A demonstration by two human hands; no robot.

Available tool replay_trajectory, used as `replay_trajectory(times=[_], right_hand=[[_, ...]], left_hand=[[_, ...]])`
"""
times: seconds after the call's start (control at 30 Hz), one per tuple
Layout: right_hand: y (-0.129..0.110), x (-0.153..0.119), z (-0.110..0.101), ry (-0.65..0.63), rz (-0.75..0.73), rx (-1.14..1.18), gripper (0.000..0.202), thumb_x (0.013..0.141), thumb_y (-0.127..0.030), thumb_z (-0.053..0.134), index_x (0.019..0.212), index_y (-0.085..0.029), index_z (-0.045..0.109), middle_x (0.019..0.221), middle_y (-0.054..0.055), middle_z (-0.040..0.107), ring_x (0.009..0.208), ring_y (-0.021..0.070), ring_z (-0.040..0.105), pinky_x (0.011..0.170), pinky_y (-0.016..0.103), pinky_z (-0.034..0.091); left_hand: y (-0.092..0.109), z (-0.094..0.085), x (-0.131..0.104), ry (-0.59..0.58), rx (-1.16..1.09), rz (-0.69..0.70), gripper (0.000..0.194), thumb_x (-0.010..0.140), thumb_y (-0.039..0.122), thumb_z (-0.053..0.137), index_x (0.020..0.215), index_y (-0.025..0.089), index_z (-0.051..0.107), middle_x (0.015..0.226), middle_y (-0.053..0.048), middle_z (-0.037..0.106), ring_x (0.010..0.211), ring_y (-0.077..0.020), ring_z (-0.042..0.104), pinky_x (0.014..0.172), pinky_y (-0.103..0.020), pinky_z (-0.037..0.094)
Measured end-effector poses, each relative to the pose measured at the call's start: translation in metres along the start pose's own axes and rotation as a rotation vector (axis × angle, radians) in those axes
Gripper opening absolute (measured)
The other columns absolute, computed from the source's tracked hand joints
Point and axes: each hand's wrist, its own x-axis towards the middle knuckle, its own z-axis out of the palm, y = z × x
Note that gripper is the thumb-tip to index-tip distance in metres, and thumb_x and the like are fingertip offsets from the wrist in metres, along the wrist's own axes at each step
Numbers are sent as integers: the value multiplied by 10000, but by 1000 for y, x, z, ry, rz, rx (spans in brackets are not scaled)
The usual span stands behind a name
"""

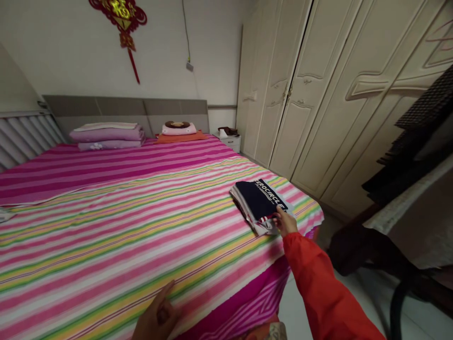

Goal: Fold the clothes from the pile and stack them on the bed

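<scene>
On the striped bedspread (141,226), near the bed's right edge, lies a small stack of folded clothes. On top is a folded navy garment (260,200) with pale printed lettering; lighter folded cloth (262,229) shows beneath it. My right hand (286,222), in a red sleeve, is closed at the navy garment's near corner, beside a red-and-white striped bit. My left hand (157,315) hangs over the front part of the bed, partly cut off by the lower frame edge. Its index finger points forward, the others curl loosely, and it holds nothing.
Folded lilac bedding (109,136) and a pillow (179,129) sit by the headboard (120,108). A wardrobe (300,94) lines the right wall beyond a small nightstand (231,141). Hanging clothes (417,127) crowd the right side; a red ornament (122,19) hangs on the wall.
</scene>
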Motion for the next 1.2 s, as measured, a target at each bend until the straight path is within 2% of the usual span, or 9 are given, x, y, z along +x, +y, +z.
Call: replay_trajectory(times=[0.13,0.23,0.3,0.37,0.43,0.57,0.8,1.0,1.2], right_hand=[[-13,-3,31,-81,-157,-26,341,767,-538,556,715,-203,528,509,-57,485,449,100,491,402,212,390],[-16,-41,57,-273,-296,-67,246,729,-428,645,762,-187,607,677,-10,609,672,144,609,614,253,494],[-10,-78,68,-520,-395,-122,173,643,-323,744,708,-202,639,798,19,679,836,187,642,775,289,505],[3,-115,70,-985,-650,-310,72,771,-286,639,787,-223,670,1003,55,694,1036,204,612,899,319,466],[19,-144,62,-1167,-745,-427,141,854,-262,540,860,-237,679,1051,57,692,1042,183,613,898,303,463],[49,-160,32,-931,-652,-444,231,908,-287,458,912,-213,676,900,62,700,852,166,644,784,278,491],[53,-112,-11,-292,-358,-308,367,789,-519,568,862,-174,668,789,60,674,611,157,573,569,272,477],[46,-97,-33,-173,-207,-275,432,670,-592,617,786,-178,662,654,23,635,499,136,493,491,274,435],[57,-109,-39,-193,-85,-249,451,621,-607,645,753,-175,646,569,6,597,468,150,518,478,287,433]], left_hand=[[9,5,-1,-20,27,-43,802,582,688,630,1188,165,591,520,62,521,476,-118,472,485,-241,397],[7,10,-3,-27,54,-77,799,549,658,660,1165,152,603,508,65,516,470,-121,469,478,-246,392],[5,14,-3,-29,69,-84,777,548,645,666,1153,161,611,503,69,512,468,-122,468,478,-249,392],[3,17,-4,-42,62,-91,760,564,649,657,1150,168,613,516,63,529,476,-126,484,484,-253,400],[1,18,-4,-48,36,-92,748,572,665,647,1132,170,623,546,49,562,491,-132,508,494,-258,416],[6,17,-1,-47,10,-56,657,601,671,634,1037,182,663,585,25,606,506,-138,541,505,-260,447],[34,41,32,4,56,158,401,751,521,578,992,215,671,924,-67,705,818,-208,663,728,-317,550],[28,64,74,81,360,512,277,810,307,507,1013,217,672,1095,-97,662,1052,-248,601,932,-440,491],[41,58,99,-1,471,580,198,864,289,483,847,222,669,963,-73,681,938,-215,622,846,-363,510]])
